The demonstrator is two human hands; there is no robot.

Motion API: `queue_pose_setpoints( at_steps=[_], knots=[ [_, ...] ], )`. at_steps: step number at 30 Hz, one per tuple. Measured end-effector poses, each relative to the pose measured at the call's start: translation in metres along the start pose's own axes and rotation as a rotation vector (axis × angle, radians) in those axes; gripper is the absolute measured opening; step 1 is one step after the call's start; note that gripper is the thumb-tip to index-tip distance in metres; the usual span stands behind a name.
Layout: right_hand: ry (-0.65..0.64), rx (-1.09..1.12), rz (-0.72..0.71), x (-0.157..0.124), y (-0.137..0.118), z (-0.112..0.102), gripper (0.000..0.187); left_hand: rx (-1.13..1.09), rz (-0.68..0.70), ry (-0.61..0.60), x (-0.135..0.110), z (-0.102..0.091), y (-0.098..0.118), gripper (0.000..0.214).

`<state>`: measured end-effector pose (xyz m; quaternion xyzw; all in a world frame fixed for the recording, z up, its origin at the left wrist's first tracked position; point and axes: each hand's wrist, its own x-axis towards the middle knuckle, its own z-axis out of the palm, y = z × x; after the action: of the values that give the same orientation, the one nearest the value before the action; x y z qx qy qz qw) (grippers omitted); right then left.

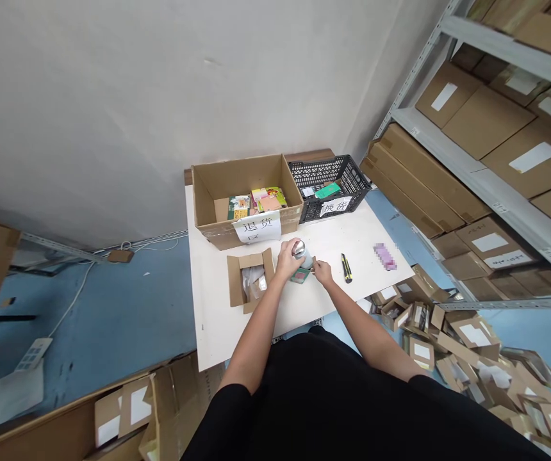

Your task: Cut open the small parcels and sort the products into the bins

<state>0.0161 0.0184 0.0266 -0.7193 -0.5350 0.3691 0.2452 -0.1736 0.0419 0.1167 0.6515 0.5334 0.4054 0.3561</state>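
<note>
My left hand (286, 259) is wrapped round a pale blue bottle (306, 261) with a shiny silver top, held tilted above the white table. Below the bottle is a small green box (300, 276) with a pinkish patch; whether the two touch is hard to tell. On the right of the bottle, my right hand (323, 272) is closed, its fingertips pinching something small near the bottle's lower side. An opened cardboard box (234, 282) with clear plastic wrapping inside stands left of my hands. To the right lies a yellow-and-black box cutter (346, 268).
At the table's back stand a large labelled carton (218, 234) holding several small packages and a black plastic crate (359, 186). A blurred pink item (384, 257) lies at the right. Shelves (477, 173) and a pile of small cartons (468, 358) flank the table's right side.
</note>
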Motion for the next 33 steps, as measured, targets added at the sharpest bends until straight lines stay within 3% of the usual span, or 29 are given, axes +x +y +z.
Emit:
queue_pose_setpoints(
  at_steps=[7, 10, 13, 15, 18, 21, 24, 27, 33],
  knots=[
    [0.000, -0.008, 0.009, -0.002, -0.002, -0.002, 0.047, 0.147, 0.110, -0.323, -0.007, 0.023, -0.017, 0.061],
    [0.011, -0.012, -0.001, -0.004, -0.005, -0.002, 0.045, 0.185, 0.058, -0.357, -0.019, 0.033, -0.031, 0.057],
    [-0.015, 0.021, 0.002, -0.006, -0.006, 0.000, 0.045, 0.141, 0.044, -0.312, -0.029, 0.040, -0.048, 0.052],
    [-0.025, 0.036, 0.002, -0.009, -0.005, 0.004, 0.044, 0.071, -0.081, -0.175, -0.032, 0.043, -0.059, 0.043],
    [-0.005, 0.082, -0.035, -0.015, -0.004, 0.013, 0.038, -0.038, -0.458, 0.012, -0.029, 0.045, -0.074, 0.032],
    [-0.045, 0.151, -0.118, -0.020, -0.002, 0.023, 0.034, -0.124, -0.614, -0.068, -0.020, 0.045, -0.084, 0.023],
    [-0.155, 0.139, -0.173, -0.023, 0.003, 0.028, 0.041, -0.217, -0.590, -0.168, -0.013, 0.045, -0.087, 0.019],
    [-0.210, 0.160, -0.154, -0.025, 0.011, 0.028, 0.040, -0.279, -0.554, -0.200, -0.010, 0.043, -0.086, 0.032],
    [-0.072, 0.295, -0.042, -0.032, 0.027, 0.018, 0.039, -0.218, -0.318, -0.264, -0.020, 0.028, -0.097, 0.050]
  ],
)
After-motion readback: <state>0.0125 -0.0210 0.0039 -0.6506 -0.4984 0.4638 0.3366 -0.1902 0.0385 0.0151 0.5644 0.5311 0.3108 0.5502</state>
